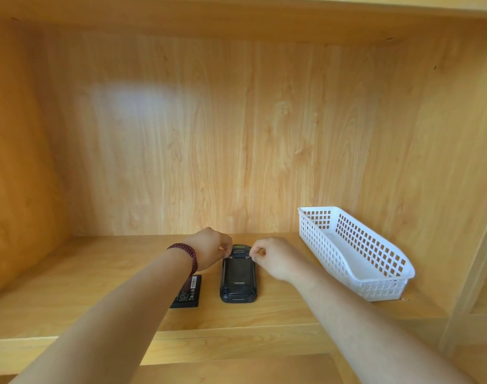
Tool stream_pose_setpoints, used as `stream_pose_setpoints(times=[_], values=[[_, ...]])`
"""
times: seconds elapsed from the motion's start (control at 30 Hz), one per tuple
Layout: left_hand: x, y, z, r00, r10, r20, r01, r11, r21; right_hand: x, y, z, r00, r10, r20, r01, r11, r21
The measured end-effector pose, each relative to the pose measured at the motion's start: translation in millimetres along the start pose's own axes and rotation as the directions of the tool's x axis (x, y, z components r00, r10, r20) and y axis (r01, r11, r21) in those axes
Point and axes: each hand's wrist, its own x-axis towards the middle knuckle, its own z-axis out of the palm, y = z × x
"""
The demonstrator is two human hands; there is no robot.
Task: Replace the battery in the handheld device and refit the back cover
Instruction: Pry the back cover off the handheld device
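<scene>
A dark handheld device [238, 275] lies face down on the wooden shelf, its back cover with a printed logo facing up. My left hand [209, 249] pinches a small latch at the device's upper left corner. My right hand [275, 257] pinches the matching latch at the upper right corner. A loose black battery [188, 293] lies flat on the shelf just left of the device, partly hidden under my left forearm. A dark red bead bracelet sits on my left wrist.
A white plastic lattice basket [356, 253] stands on the right side of the shelf [98, 273], angled toward the back. Wooden walls close the shelf at the back and both sides. The shelf's front edge runs below my forearms.
</scene>
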Motion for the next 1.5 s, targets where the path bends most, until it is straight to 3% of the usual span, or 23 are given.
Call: stream_pose_setpoints(times=[0.4, 0.73, 1.0, 1.17, 1.3, 1.5], values=[[5.2, -6.6, 2.2, 0.997, 0.081, 0.011, -0.081, 0.992, 0.098, 16.3, -0.3, 1.5, 0.994, -0.108, 0.031, 0.112, 0.981, -0.158], [4.1, -11.7, 4.7, 0.992, 0.123, -0.021, -0.121, 0.989, 0.083, 14.8, -0.6, 2.8, 0.96, -0.261, 0.099, 0.279, 0.881, -0.383], [3.9, -11.9, 6.3, 0.991, 0.13, -0.033, -0.126, 0.988, 0.093, 14.3, 0.6, 0.3, 0.957, -0.275, 0.09, 0.288, 0.888, -0.359], [5.8, -9.0, 9.8, 0.987, 0.107, -0.121, -0.098, 0.992, 0.08, 15.3, 5.4, 3.1, 0.966, -0.25, 0.061, 0.256, 0.919, -0.3], [13.4, -10.5, 5.4, 0.994, 0.064, -0.084, -0.068, 0.996, -0.051, 18.1, 10.1, 1.5, 0.981, -0.192, 0.036, 0.195, 0.96, -0.201], [14.5, -21.1, 2.5, 1.0, -0.007, 0.003, 0.008, 0.951, -0.309, 19.7, 16.9, 2.3, 0.999, -0.047, -0.019, 0.048, 0.996, 0.08]])
